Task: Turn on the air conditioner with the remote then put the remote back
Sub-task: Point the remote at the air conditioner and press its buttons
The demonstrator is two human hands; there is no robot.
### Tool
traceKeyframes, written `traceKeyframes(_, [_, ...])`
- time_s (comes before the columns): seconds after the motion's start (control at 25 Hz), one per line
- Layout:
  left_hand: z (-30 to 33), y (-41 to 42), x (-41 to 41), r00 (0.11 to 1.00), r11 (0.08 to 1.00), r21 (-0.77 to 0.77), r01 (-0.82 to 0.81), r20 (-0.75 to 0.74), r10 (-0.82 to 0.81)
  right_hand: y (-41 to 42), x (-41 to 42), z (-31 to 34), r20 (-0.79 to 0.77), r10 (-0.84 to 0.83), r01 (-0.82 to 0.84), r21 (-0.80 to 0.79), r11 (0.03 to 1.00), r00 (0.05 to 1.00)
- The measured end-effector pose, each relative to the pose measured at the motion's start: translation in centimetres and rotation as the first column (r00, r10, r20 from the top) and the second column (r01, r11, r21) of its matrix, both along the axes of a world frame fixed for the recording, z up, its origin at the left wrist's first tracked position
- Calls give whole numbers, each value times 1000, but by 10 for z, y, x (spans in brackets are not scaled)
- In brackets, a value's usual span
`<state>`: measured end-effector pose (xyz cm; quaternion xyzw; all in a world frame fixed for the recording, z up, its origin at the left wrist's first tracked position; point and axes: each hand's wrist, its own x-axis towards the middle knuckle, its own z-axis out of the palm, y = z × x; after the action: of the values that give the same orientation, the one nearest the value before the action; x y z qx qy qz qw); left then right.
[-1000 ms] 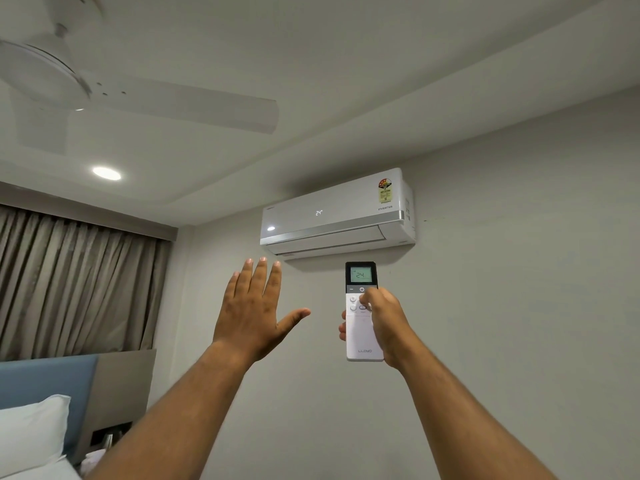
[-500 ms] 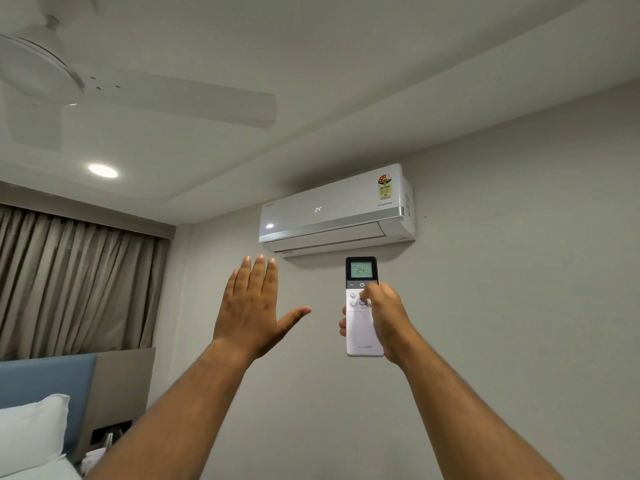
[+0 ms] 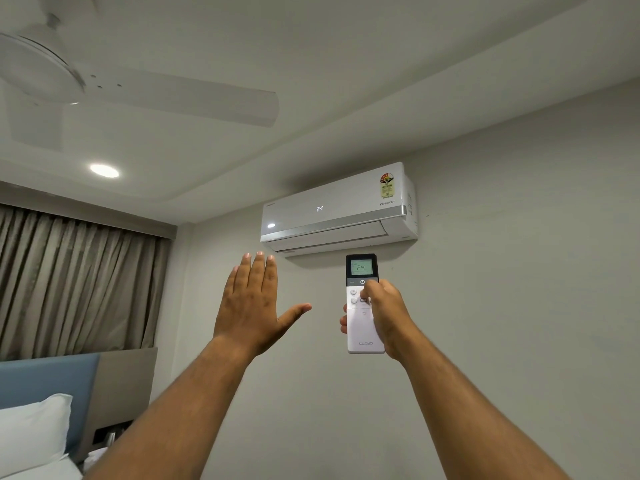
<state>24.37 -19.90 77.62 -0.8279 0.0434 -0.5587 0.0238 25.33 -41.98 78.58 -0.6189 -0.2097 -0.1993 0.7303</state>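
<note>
Step in hand: switching on, remote aimed at the unit.

Head view: my right hand [image 3: 384, 317] is clamped around the remote [image 3: 363, 323], thumb by the power key, just below the air conditioner [image 3: 332, 216]; both displays read 24. My left hand [image 3: 252, 306] is spread flat, empty. Next, I judge: lower the remote and return it; its resting place is not visible.

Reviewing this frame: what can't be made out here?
Head view only:
- Remote buttons: some covered by the right hand; which one the thumb presses is unclear.
- Air conditioner sticker text: too small.
- Where the remote is kept: not in view.
- Bedside items at lower left: dark, cut off by the edge.
- Left hand: open, empty.
</note>
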Motion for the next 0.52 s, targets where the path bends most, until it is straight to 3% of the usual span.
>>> traceKeyframes(0.52, [-1, 5, -1, 1000, 1000, -12, 4, 3, -4, 2, -1, -1, -1, -30, 30, -16, 999, 1000])
